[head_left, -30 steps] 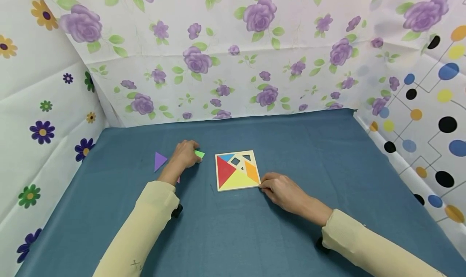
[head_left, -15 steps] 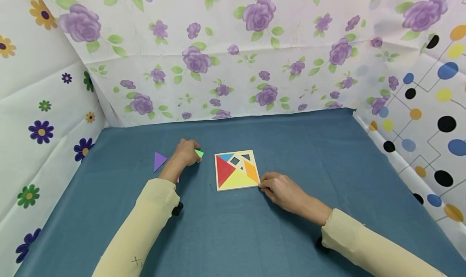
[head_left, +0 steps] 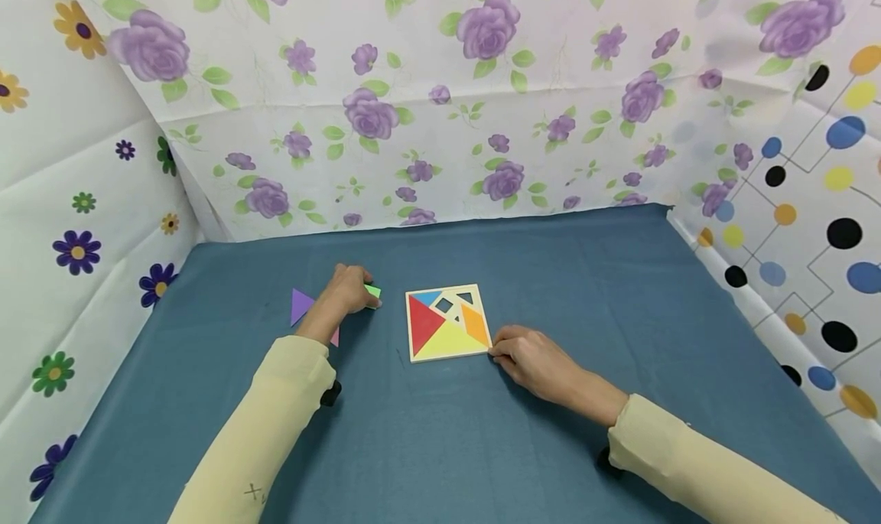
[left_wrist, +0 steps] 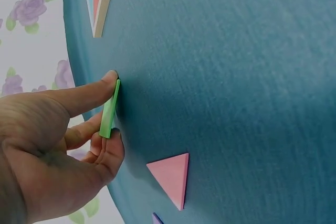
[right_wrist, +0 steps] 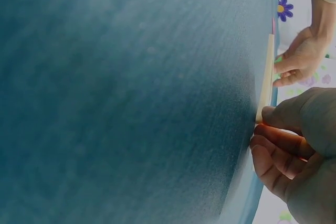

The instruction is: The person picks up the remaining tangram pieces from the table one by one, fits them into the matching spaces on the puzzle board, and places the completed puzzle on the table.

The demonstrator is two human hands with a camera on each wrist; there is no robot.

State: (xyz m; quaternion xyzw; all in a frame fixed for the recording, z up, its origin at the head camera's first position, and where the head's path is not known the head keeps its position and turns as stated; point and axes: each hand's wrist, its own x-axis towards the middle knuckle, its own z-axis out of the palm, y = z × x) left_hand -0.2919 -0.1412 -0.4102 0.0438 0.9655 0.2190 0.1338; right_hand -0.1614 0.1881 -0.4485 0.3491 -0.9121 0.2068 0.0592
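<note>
Left hand: I have the left hand (head_left: 349, 288) nearly closed, thumb and a fingertip pinching the green piece (left_wrist: 109, 109) at its edges, only the piece's span between them.
Green-piece grip: few contact points, so my worry is a swivel or a slip; squeezing unevenly would likely cause it.
Green-piece position: left of the board, well apart from it; I can't tell whether it is clear of the cloth.
Green-piece look: bright lime, flat, straight-sided and thin, tilted nearly edge-on to my left wrist view; its full outline is hidden by the hand.
Right hand: the right hand (head_left: 533, 359) has its fingers curled in, thumb and finger pinching the board's near right corner.
Board hold: one corner only, so I judge that a push on the far side could turn the board, or a lifted wrist could tip it.
Board look: the board (head_left: 457, 308) is pale wood, square, lying flat, with red, yellow, blue and orange pieces seated and three dark openings showing.
Pink triangle: the pink triangle (left_wrist: 171, 179) lies flat near the left hand; a low wrist could drag it.
Purple triangle: the purple triangle (head_left: 300, 305) sits farther left, beside the forearm, open to the same sweep.
Cloth: the blue cloth (head_left: 585, 279) could ruck under a sideways pull, I suspect.
</note>
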